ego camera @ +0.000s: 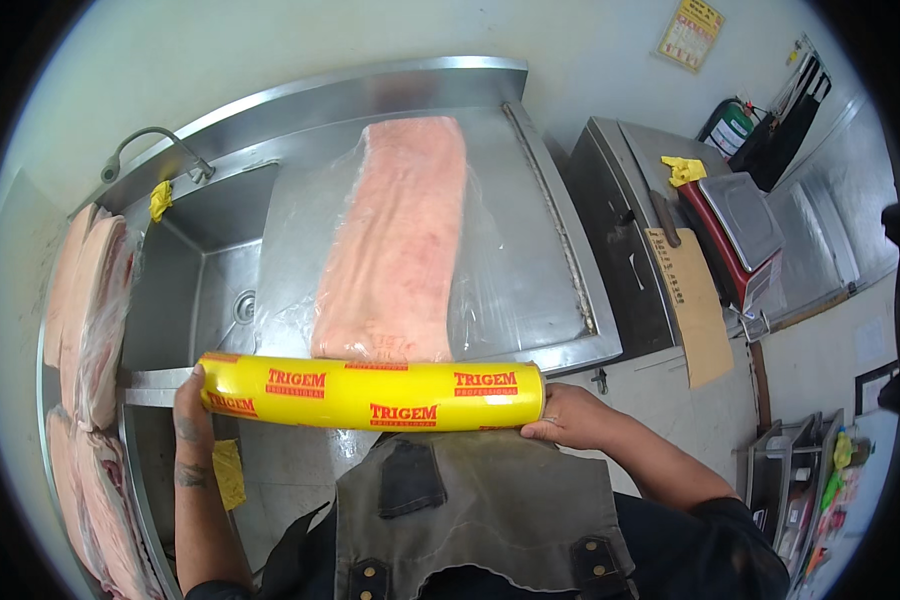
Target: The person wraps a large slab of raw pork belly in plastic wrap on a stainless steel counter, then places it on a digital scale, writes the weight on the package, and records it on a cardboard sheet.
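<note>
A yellow roll of Trigem plastic film (371,391) lies level across my front, between both hands. My left hand (193,401) grips its left end, while my right hand (570,416) holds the right end. Just beyond the roll, a long pale pink slab of meat with skin (401,240) lies flat on the stainless steel counter (525,187). Clear film (476,217) spreads under and beside the slab, and also seems to cover part of it.
Left stands a steel sink (172,277) with a faucet (150,133). More meat slabs (94,322) are stacked beside it. On the right cabinet are a red scale (739,232), a knife (665,217), a brown paper sheet (690,300) and a yellow cloth (682,171).
</note>
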